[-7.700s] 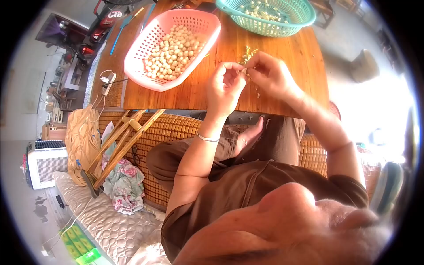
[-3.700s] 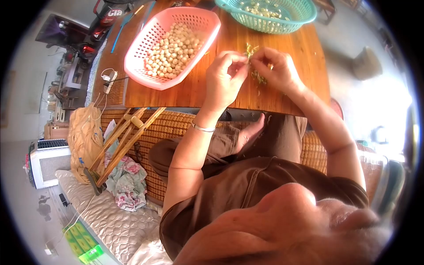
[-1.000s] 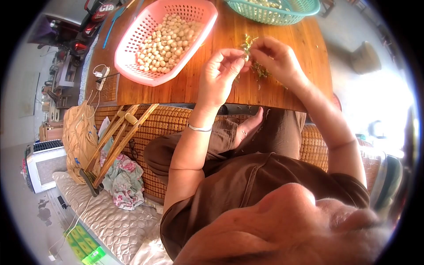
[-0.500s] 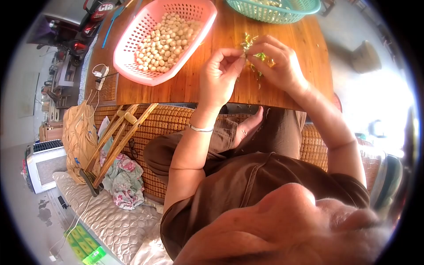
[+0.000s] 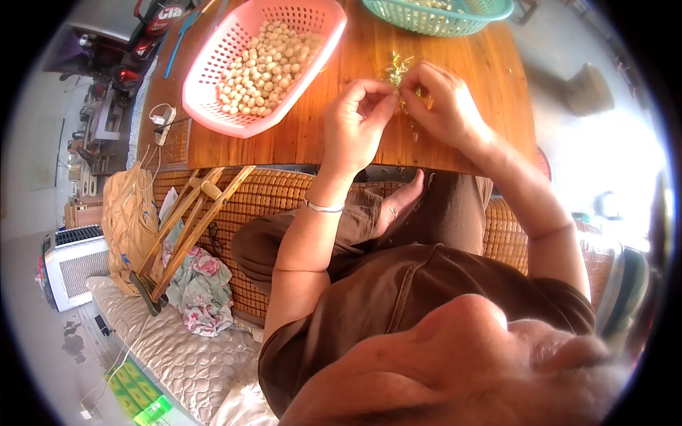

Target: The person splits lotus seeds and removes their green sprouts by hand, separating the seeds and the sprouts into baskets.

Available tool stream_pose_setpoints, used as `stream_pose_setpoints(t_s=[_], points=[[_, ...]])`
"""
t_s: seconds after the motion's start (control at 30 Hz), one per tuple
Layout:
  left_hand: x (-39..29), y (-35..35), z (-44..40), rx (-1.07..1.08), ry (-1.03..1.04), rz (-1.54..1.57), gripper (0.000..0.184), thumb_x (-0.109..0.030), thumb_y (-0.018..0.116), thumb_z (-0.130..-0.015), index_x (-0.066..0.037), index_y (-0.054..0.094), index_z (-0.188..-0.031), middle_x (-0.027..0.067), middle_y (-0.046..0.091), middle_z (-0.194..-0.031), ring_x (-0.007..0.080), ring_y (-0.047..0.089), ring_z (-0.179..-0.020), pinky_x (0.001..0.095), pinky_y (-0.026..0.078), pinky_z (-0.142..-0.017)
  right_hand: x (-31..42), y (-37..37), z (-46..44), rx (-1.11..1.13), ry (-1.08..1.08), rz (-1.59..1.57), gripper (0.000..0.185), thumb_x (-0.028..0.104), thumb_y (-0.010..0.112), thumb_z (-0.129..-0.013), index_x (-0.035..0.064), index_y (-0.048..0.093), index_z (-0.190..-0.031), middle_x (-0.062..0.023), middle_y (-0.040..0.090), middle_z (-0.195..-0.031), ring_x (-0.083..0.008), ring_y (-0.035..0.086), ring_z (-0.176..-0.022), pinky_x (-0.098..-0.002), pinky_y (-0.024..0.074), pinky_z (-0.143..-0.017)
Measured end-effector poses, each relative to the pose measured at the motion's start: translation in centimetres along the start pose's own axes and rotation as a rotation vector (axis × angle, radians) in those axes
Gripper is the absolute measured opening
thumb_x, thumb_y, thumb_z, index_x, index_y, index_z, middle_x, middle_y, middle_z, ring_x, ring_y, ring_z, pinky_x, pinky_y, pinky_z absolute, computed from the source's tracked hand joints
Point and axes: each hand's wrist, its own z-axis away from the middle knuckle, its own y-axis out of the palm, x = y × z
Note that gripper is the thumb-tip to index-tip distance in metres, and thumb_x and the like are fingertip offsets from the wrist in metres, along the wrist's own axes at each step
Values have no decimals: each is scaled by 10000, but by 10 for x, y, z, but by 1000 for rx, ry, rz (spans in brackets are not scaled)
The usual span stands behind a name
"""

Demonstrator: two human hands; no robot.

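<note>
left hand [image 5: 357,128] and right hand [image 5: 444,106] pinch a tiny piece [image 5: 397,90], too small to name, over the bench [image 5: 490,78], beside scraps [image 5: 398,64], near the pink basket [image 5: 202,78].

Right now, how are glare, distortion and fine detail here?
Head view: floor at right washed out white by glare; head view: fisheye distortion bows the wooden table, with black corners; head view: detail between left hand and right hand is too small to read.

Yellow-green sprigs [image 5: 398,65], that pink basket [image 5: 245,129], cream pieces [image 5: 263,71], turquoise basket [image 5: 433,25], streaky orange-brown surface [image 5: 490,78]; over there, pale green cloth [image 5: 202,291] with pink flowers.
</note>
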Motion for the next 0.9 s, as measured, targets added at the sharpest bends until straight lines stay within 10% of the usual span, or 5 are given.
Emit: stream_pose_setpoints(t_s=[0.6,0.9], points=[[-1,-9,-1,61,-101,241,190,-51,633,-950,1,603,-1130,65,678,-1026,134,658,-944,281,541,-878,-7,-5,-6,45,265,-162,129,96,692,-854,34,678,-966,-69,669,-902,-183,658,-830,-293,509,-698],[4,-5,-1,26,-17,116,143,40,655,-903,-11,616,-1031,27,632,-992,82,620,-874,216,510,-782,-3,-4,-6,57,174,-166,122,110,717,-833,42,683,-929,-53,672,-841,-186,662,-788,-309,507,-696]])
